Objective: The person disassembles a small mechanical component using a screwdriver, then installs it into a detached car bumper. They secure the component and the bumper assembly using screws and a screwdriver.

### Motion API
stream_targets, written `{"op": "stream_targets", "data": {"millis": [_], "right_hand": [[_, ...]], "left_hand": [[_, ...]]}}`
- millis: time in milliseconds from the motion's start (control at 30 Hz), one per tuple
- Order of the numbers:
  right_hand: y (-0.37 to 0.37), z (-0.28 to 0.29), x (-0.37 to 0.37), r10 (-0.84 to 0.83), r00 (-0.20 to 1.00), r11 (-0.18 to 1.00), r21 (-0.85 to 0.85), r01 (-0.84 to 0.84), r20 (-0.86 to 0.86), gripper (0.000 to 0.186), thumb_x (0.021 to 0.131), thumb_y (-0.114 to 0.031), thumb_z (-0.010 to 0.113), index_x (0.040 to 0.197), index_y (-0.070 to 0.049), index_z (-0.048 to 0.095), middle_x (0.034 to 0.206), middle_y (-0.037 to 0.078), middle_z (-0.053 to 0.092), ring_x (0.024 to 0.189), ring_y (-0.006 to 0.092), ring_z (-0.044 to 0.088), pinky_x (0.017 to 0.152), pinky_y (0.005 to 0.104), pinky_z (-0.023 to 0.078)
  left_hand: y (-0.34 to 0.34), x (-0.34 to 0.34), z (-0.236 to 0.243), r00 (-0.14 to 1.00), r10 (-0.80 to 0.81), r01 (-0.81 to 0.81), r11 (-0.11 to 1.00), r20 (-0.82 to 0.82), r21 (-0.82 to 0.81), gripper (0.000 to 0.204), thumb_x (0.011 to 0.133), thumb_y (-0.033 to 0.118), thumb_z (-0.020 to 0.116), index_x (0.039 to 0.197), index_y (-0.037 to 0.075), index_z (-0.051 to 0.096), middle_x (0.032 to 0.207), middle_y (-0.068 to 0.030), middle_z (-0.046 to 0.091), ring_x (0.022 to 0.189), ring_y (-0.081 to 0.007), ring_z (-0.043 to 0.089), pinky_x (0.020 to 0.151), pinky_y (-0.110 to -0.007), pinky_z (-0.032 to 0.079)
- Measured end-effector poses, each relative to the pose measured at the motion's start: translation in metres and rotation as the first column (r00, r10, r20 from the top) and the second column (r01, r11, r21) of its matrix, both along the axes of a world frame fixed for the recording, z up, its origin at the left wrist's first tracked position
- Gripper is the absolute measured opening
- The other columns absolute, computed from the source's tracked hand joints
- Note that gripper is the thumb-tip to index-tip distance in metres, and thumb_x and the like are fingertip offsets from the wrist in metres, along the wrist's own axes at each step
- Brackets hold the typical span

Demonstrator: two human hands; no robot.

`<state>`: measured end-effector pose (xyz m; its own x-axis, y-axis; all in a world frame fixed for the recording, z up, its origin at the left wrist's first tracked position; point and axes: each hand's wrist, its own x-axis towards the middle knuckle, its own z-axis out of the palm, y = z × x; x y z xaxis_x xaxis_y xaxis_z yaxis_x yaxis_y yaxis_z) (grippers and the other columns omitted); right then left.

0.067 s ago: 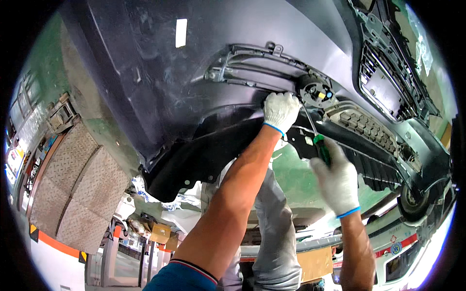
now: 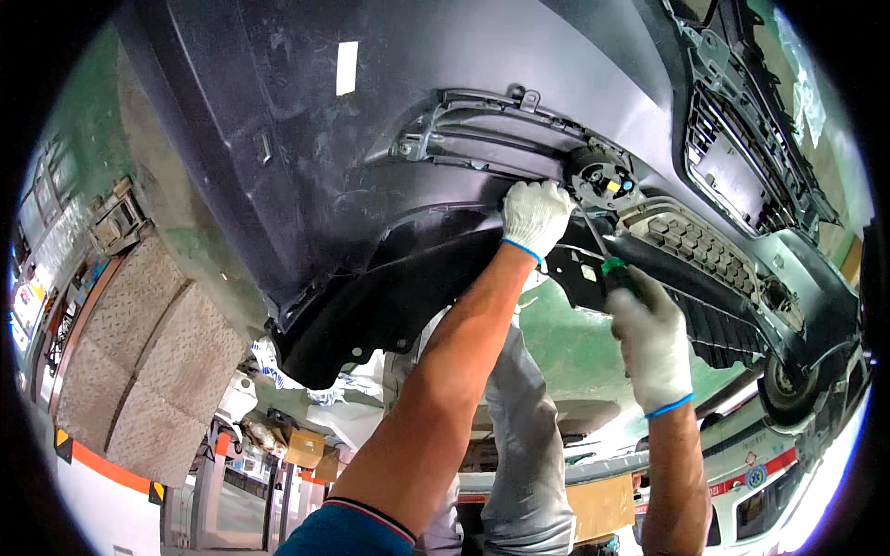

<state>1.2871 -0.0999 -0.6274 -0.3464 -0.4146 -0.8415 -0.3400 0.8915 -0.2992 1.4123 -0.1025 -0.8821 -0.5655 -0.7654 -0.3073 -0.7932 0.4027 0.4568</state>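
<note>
Working overhead under bumper (image 2: 556, 111). Left hand (image 2: 533, 218) flat against bumper edge beside fog lamp socket (image 2: 603, 178), fingers together, pressing up. Right hand (image 2: 654, 343) fisted round green-handled screwdriver (image 2: 603, 255), shaft angled up toward socket; tip hidden, can't tell if seated. My worry: tip slips off fastener, jabs left glove or gouges plastic. Black liner (image 2: 371, 315) hangs loose, could sag if left hand eases.
</note>
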Motion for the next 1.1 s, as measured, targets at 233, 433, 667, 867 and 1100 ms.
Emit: {"op": "stream_targets", "data": {"millis": [233,433,667,867,1100], "right_hand": [[-0.02,0.017,0.008,0.357,0.933,0.929,0.122,-0.349,-0.054,0.058,0.091,-0.025,0.073,0.142,-0.005,0.054,0.087,0.013,0.067,0.061,0.0248,0.066,0.05,0.0361,0.052],[-0.022,0.006,0.002,0.068,0.996,0.977,0.204,-0.056,-0.055,0.039,0.098,-0.03,0.067,0.13,-0.01,0.062,0.076,0.005,0.064,0.051,0.0152,0.059,0.044,0.0296,0.047],[-0.015,0.007,0.009,-0.081,0.996,0.994,0.08,0.078,0.027,0.045,0.095,-0.028,0.069,0.131,-0.003,0.062,0.082,0.008,0.069,0.054,0.0114,0.058,0.049,0.0311,0.048],[-0.015,0.001,0.001,0.39,0.917,0.914,0.152,-0.375,-0.084,0.04,0.095,-0.029,0.071,0.124,-0.004,0.063,0.078,0.004,0.068,0.054,0.0118,0.058,0.05,0.0324,0.049],[-0.021,0.008,0.014,-0.306,0.948,0.937,0.204,0.283,0.091,0.048,0.095,-0.028,0.071,0.135,-0.004,0.06,0.086,0.008,0.067,0.052,0.0138,0.058,0.048,0.0288,0.047]], "left_hand": [[-0.005,-0.003,0.005,1.0,-0.015,0.014,0.999,0.007,0.041,0.03,0.091,0.043,0.066,0.082,0.015,0.075,0.078,-0.0065,0.072,0.074,-0.0255,0.073,0.066,-0.044,0.052],[-0.004,-0.001,0.0,1.0,0.001,-0.001,1.0,0.013,0.024,0.031,0.091,0.044,0.066,0.082,0.015,0.074,0.078,-0.0058,0.072,0.072,-0.0254,0.072,0.066,-0.044,0.052],[-0.006,-0.003,0.004,1.0,-0.007,0.006,0.999,0.022,0.042,0.034,0.091,0.046,0.066,0.084,0.014,0.074,0.081,-0.0063,0.072,0.073,-0.0254,0.072,0.068,-0.044,0.052],[-0.008,-0.002,0.002,1.0,-0.006,0.005,0.999,0.031,0.046,0.029,0.092,0.04,0.064,0.084,0.014,0.075,0.079,-0.0064,0.072,0.072,-0.0258,0.073,0.067,-0.045,0.053],[-0.006,-0.004,0.006,1.0,0.009,-0.009,0.998,0.002,0.061,0.029,0.09,0.04,0.066,0.082,0.013,0.073,0.078,-0.0068,0.071,0.071,-0.0254,0.072,0.068,-0.045,0.052]]}}
